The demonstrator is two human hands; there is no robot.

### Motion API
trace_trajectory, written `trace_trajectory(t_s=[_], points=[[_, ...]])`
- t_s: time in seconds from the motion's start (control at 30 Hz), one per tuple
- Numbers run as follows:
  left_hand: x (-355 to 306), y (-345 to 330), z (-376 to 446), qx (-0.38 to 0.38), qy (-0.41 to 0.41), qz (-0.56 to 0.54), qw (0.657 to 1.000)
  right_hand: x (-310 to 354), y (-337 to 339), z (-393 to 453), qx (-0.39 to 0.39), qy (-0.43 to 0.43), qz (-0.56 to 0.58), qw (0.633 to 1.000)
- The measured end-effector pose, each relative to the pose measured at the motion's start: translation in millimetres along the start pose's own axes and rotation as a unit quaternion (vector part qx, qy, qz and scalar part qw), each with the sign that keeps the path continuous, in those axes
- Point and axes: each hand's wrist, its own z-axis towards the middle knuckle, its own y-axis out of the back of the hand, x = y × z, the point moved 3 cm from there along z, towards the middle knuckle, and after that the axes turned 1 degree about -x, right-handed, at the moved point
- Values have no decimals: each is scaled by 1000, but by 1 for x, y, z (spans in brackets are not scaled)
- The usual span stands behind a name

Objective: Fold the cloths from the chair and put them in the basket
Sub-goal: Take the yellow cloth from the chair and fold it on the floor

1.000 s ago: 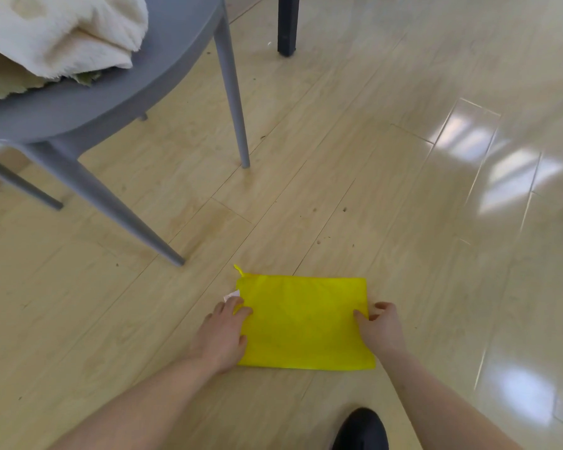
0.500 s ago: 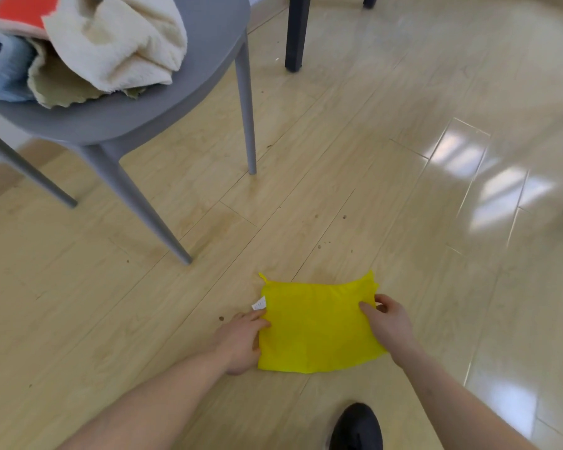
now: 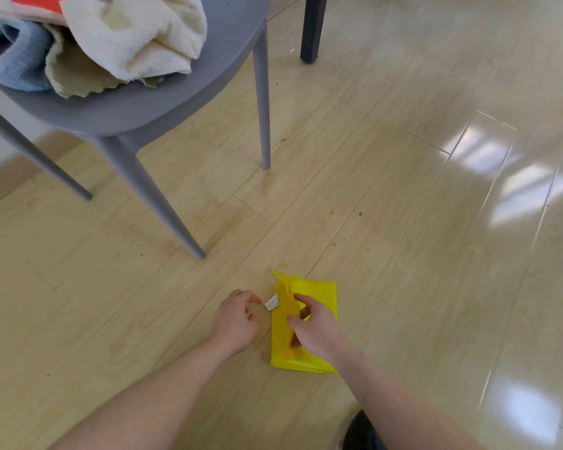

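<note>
The yellow cloth (image 3: 319, 293) lies on the wooden floor (image 3: 403, 222), near the person and a little right of centre, folded into a narrow upright rectangle with several layers showing along its near edge. The right hand (image 3: 312, 329) rests on top of it, fingers curled and pinching the topmost layer near the left edge, as if laying the last fold flat. The left hand (image 3: 236, 319) sits just beside the cloth's left edge, fingers loosely curled and holding nothing, close to the small white tag (image 3: 272, 302) that sticks out there.

By my reckoning this one cloth is all but folded, yet it is not in the basket, and no basket shows anywhere in view. Plenty is left: on the grey chair (image 3: 176, 102), far and to the left, a heap waits, with a cream cloth (image 3: 134, 37) on top, a blue cloth (image 3: 17, 60) at the left, an olive cloth (image 3: 75, 76) under them and an orange cloth (image 3: 36, 0) at the very top edge.

For room, the floor to the right of the cloth stretches open and shiny. The nearest chair leg (image 3: 163, 209) stands far-left of the hands, well apart from them. A dark furniture leg (image 3: 311, 30) stands further off, and a dark shoe (image 3: 363, 433) sits near, under the right forearm.
</note>
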Motion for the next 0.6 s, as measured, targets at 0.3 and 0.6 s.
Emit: trace_trajectory(t_s=[0.3,0.6], points=[[-10,-11,22,12,4,-24,1000,-24,14,14,-161,13,-29,987],[-28,-30,50,113,105,-87,984,-49,44,41,-138,-74,57,986]])
